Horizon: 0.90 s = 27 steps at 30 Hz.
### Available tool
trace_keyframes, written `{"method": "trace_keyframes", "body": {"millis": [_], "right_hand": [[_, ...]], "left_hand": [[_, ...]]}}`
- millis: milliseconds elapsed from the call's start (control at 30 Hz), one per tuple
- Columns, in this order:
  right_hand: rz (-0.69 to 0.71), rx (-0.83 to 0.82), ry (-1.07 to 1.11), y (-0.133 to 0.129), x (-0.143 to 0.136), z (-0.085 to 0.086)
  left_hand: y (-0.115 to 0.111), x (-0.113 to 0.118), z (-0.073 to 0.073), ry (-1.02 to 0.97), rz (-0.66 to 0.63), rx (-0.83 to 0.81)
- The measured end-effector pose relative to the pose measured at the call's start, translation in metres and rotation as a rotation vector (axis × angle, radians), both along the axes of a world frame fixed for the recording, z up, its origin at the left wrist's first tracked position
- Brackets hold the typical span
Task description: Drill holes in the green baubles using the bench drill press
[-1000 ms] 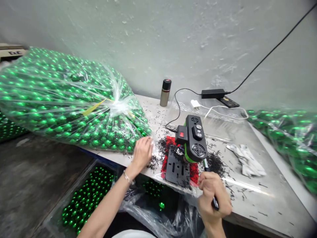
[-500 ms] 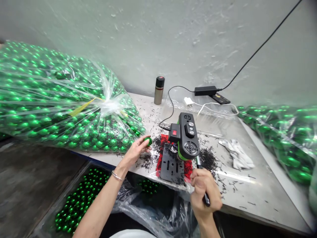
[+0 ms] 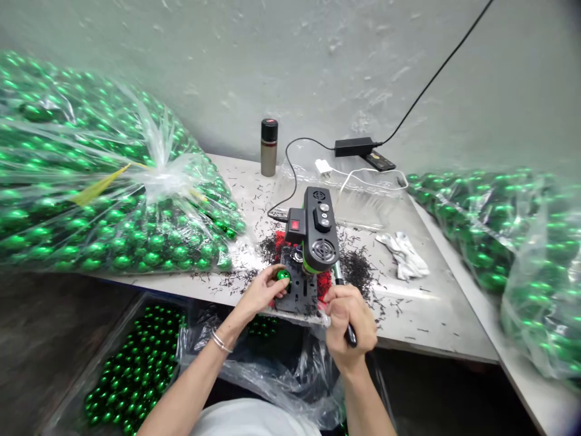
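My left hand (image 3: 263, 292) pinches a shiny green ball (image 3: 283, 278) between thumb and fingers. The ball is over the left part of the slotted black base plate (image 3: 297, 293), in front of the machine head. That machine (image 3: 321, 233) looks like a small bench drill press, black with a green ring and a red switch. My right hand (image 3: 350, 324) is closed round its black-gripped lever handle (image 3: 350, 336), which slopes down towards me. Red material (image 3: 324, 286) shows beside the base plate. Whatever sits under the machine head is mostly hidden.
A tied plastic bag of green balls (image 3: 154, 242) fills the table's left; more bagged balls (image 3: 481, 242) lie right. Black scraps (image 3: 356, 272) litter the table. Gloves (image 3: 403, 255), a bottle (image 3: 269, 148) and a power adapter (image 3: 354, 146) lie around. Below is a bin of balls (image 3: 131, 363).
My left hand has brought the green ball rightwards, from beside the machine to over its base plate. The right hand keeps its grip on the lever. The whole view has shifted.
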State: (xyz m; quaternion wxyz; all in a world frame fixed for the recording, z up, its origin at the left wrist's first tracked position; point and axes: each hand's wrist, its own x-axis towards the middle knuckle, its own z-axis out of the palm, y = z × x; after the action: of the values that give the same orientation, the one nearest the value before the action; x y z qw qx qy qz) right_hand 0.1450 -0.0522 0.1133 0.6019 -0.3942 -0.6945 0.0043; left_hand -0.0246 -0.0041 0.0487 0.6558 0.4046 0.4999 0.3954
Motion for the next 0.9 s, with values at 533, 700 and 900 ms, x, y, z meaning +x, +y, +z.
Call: {"method": "trace_keyframes", "body": {"millis": [533, 700, 900], "right_hand": [[0.011, -0.010, -0.042, -0.002, 0.000, 0.003], [-0.009, 0.041, -0.057, 0.001, 0.001, -0.017], [-0.103, 0.166, -0.058, 0.009, -0.002, -0.060]], "left_hand": [[-0.001, 0.021, -0.021, 0.764, -0.118, 0.857], [0.001, 0.021, -0.028, 0.737, -0.063, 0.867], [0.003, 0.021, -0.031, 0.716, -0.066, 0.865]]}}
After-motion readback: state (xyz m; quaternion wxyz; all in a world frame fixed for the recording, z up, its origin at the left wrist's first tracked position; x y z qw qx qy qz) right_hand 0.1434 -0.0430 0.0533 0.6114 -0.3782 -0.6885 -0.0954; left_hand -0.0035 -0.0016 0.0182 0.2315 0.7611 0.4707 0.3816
